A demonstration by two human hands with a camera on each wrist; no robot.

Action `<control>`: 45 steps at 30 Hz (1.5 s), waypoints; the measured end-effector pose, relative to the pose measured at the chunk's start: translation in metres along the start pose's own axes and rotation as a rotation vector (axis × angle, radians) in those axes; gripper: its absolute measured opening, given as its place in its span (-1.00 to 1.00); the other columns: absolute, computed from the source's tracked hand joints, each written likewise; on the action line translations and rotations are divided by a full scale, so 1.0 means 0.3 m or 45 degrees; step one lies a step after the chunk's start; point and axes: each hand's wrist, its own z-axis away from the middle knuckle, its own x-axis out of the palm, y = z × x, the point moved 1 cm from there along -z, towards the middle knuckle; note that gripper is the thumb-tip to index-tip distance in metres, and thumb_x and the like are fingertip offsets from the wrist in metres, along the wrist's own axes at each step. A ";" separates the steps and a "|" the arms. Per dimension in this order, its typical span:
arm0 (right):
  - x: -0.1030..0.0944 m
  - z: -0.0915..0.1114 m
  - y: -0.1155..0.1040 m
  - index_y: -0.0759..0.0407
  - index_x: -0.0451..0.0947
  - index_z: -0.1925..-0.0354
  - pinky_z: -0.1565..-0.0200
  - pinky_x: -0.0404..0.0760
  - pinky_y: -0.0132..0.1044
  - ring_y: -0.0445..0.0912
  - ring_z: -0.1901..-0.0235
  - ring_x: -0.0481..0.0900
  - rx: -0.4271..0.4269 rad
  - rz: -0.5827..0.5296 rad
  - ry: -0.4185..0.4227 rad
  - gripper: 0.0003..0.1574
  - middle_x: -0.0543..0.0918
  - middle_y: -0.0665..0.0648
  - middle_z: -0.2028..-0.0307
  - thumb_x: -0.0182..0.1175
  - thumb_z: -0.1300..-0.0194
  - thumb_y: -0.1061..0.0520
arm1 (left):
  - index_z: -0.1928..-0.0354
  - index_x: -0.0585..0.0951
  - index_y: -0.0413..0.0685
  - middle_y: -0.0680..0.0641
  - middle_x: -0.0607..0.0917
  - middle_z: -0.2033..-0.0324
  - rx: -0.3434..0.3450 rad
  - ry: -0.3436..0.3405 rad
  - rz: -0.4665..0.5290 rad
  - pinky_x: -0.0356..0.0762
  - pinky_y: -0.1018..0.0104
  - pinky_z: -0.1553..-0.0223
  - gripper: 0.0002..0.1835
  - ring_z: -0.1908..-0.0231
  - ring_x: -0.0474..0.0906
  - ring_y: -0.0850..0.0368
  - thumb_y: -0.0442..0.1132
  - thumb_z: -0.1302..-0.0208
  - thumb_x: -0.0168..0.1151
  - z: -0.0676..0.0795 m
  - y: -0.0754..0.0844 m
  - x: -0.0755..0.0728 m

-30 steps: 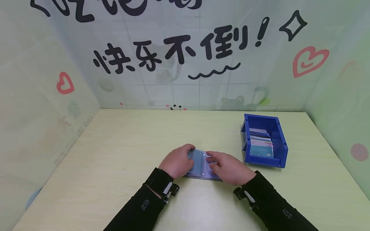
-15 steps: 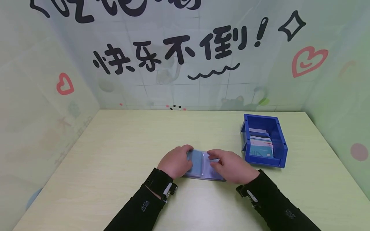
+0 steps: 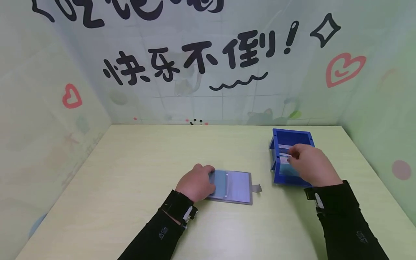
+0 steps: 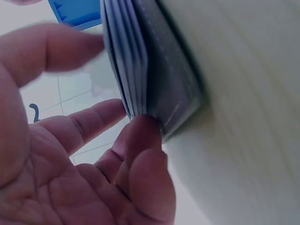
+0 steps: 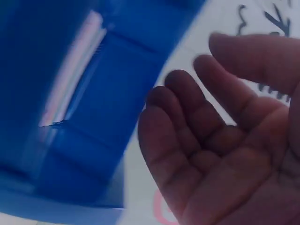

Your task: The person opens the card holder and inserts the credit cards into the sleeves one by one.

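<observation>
l hand fingers gripping l side of open card holder on table; r hand over blue bin w/ cards, fingers loosely bent, thumb apart.

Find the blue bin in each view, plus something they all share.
Head: the bin sits right of centre, partly behind the right hand.
Left wrist: the bin is cut off by the top edge, left of centre.
Right wrist: the bin fills most of the left.
Shared landmark: black wall markings.
</observation>
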 end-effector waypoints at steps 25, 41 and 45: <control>0.144 -0.066 0.043 0.58 0.54 -0.14 -0.30 0.34 0.39 0.45 -0.14 0.43 0.059 0.264 -0.157 -0.52 0.54 0.60 -0.08 0.05 -0.49 0.19 | -0.40 0.54 -0.07 -0.21 0.57 -0.01 -0.008 -0.036 0.023 0.60 0.16 0.24 -0.19 0.26 0.56 -0.02 0.05 -0.11 0.56 0.008 0.010 0.006; 0.168 -0.074 0.059 0.49 0.44 -0.32 -0.32 0.28 0.48 0.53 -0.20 0.32 0.094 0.231 -0.139 -0.44 0.44 0.64 -0.20 0.01 -0.52 0.15 | -0.40 0.54 -0.06 -0.20 0.57 -0.02 -0.009 -0.032 0.018 0.62 0.15 0.21 -0.18 0.25 0.56 -0.02 0.07 -0.13 0.57 0.007 0.006 0.013; 0.173 -0.078 0.063 0.49 0.43 -0.34 -0.32 0.28 0.48 0.53 -0.20 0.30 0.100 0.228 -0.145 -0.42 0.42 0.64 -0.20 -0.03 -0.53 0.14 | -0.40 0.54 -0.06 -0.21 0.57 -0.02 -0.008 -0.031 0.024 0.61 0.15 0.22 -0.19 0.25 0.56 -0.02 0.07 -0.13 0.56 0.006 0.006 0.011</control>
